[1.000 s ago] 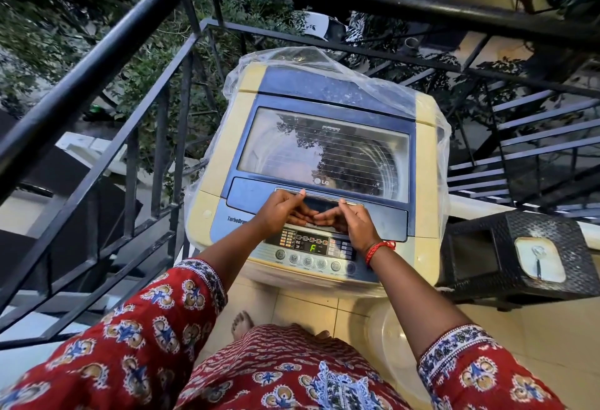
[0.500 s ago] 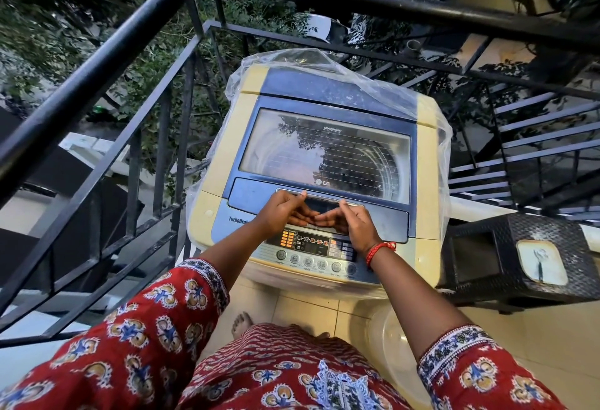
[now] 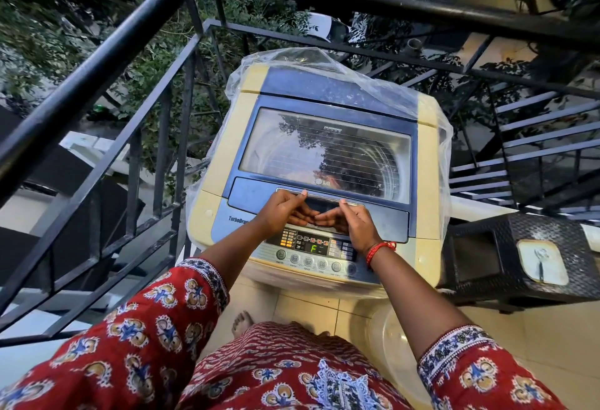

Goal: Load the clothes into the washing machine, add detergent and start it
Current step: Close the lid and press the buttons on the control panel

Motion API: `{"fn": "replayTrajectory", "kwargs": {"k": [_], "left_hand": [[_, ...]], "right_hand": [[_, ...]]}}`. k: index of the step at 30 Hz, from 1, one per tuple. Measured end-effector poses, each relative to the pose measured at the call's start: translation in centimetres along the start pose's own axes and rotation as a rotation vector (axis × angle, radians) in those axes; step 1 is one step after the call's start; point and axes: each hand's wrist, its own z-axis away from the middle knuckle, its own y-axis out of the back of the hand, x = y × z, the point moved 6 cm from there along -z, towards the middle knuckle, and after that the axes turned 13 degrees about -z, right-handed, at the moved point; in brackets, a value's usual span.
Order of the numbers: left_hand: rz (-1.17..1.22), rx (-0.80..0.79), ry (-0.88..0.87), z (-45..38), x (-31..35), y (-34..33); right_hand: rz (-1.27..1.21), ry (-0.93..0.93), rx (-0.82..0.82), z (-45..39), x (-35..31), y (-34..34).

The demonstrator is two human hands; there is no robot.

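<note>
A yellow and blue top-loading washing machine stands in front of me with its glass lid down. Only reflections and a bit of the drum show through the glass; I cannot make out clothes. My left hand and my right hand sit side by side at the lid handle, fingers tucked into the recess under it and thumbs on its top edge. Just below them the control panel is lit and shows a green "F". No detergent is visible.
A clear plastic cover is bunched over the machine's back and sides. A black metal railing runs close along the left and behind. A black wicker stool stands at the right, and a translucent plastic tub is on the tiled floor.
Both hands stay at the lid handle and the lid stays down. The green character on the display was off half a second ago and is lit again.
</note>
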Motion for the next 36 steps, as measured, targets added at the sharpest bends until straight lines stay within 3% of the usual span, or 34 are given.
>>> {"fn": "replayTrajectory", "kwargs": {"k": [36], "left_hand": [[-0.004,-0.009,0.005,0.05,0.13,-0.05]], "right_hand": [[-0.01,-0.012,0.002,-0.41,0.51,0.2]]}}
